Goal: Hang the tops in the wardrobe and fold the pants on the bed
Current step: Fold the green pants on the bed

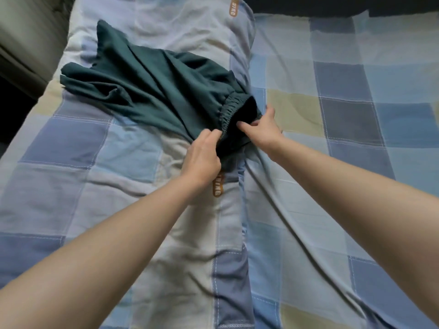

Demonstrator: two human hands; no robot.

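Dark green pants [147,91] lie crumpled on the checked bed, legs stretching away to the upper left and the elastic waistband nearest me. My left hand [204,155] pinches the near side of the waistband with curled fingers. My right hand [261,127] grips the far right side of the waistband, thumb inside the opening, which is pulled slightly wide between the two hands. No tops or wardrobe are in view.
A folded quilt [78,148] in blue, grey and cream checks covers the left half of the bed; the matching sheet [344,91] spreads to the right. A pale wall or furniture edge [21,39] stands at the far left.
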